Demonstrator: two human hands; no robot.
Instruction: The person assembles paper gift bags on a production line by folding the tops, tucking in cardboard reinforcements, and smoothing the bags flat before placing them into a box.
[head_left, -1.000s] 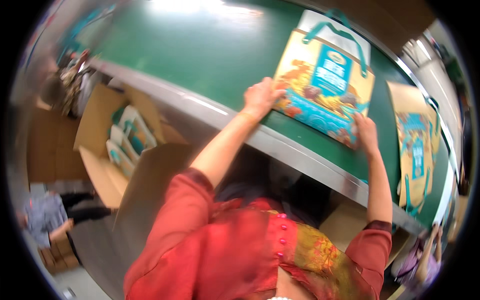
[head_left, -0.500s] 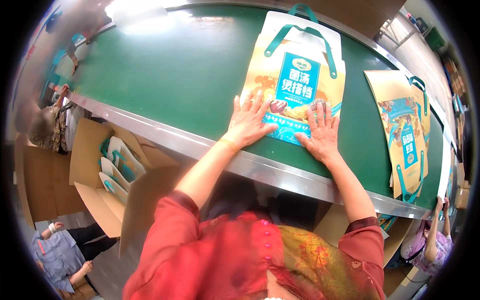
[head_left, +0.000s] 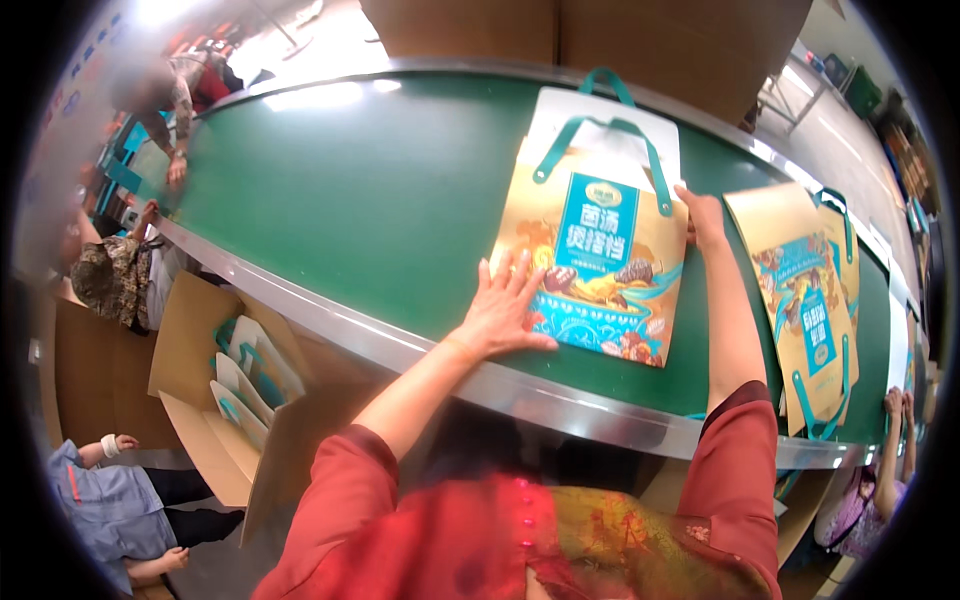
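A flat gold-and-teal paper gift bag [head_left: 600, 270] with green strap handles lies on the green belt in front of me. A white panel shows at its top, between the handles. My left hand [head_left: 500, 308] rests open on the bag's lower left edge, fingers spread and thumb stretched toward the bottom. Up at the right edge, below the handle's end, my right hand [head_left: 704, 216] is closed on the bag's side with its fingers bent; the fingertips are partly hidden.
More gold bags [head_left: 800, 290] lie on the belt to the right. A metal rail [head_left: 400, 345] runs along the near edge. At lower left stands an open carton [head_left: 205, 435] holding several bags [head_left: 245, 385]. Other people work at both ends; one stands at lower left [head_left: 115, 510].
My right hand has gone from lying flat on the bag's lower part up to its right edge. The left hand stays at the lower left. The whole view has shifted, placing the belt lower.
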